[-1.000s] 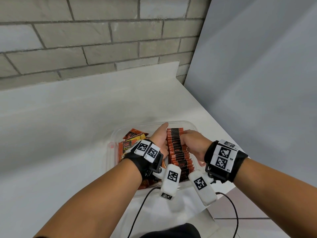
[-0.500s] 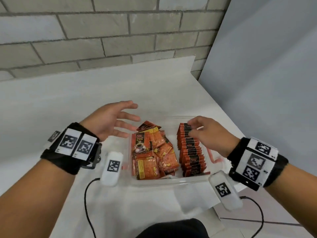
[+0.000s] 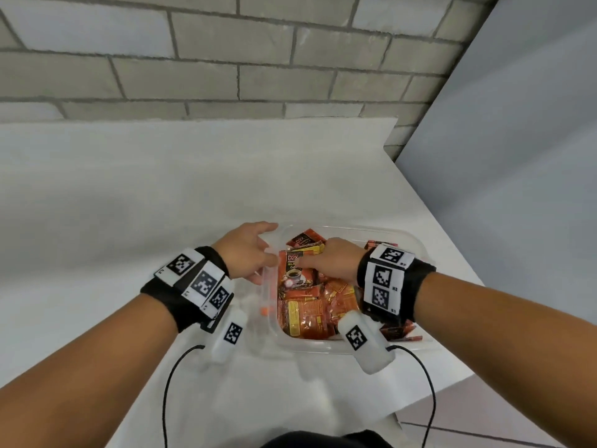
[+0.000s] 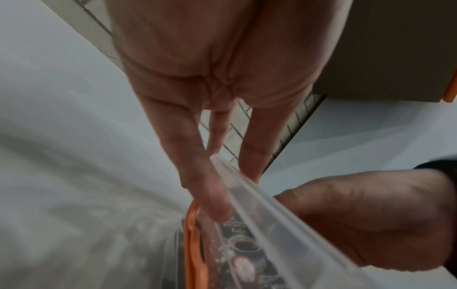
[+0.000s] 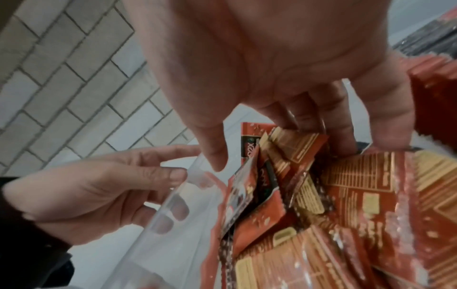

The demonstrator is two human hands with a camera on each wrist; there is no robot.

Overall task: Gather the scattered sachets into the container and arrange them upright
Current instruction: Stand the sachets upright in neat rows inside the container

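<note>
A clear plastic container [image 3: 310,347] with orange clips [image 3: 265,311] stands on the white table. Its left half holds several loose red and gold sachets [image 3: 310,312] lying flat and crooked. A row of upright sachets [image 3: 381,244] fills the right side, mostly hidden under my right wrist. My left hand [image 3: 248,253] holds the container's left rim [image 5: 173,197], its fingertips showing through the clear wall. My right hand [image 3: 329,260] reaches into the loose sachets [image 5: 358,195]. Its fingers are tucked behind a few of them and its thumb stands apart.
The table [image 3: 161,195] runs back to a brick wall [image 3: 226,53]. A grey panel [image 3: 517,156] closes the right side. The table's right edge passes close beside the container. Black cables [image 3: 168,383] hang from both wrists toward me.
My left hand has come from the table at the left onto the container's left rim. My right hand has left the upright row and moved left into the loose pile.
</note>
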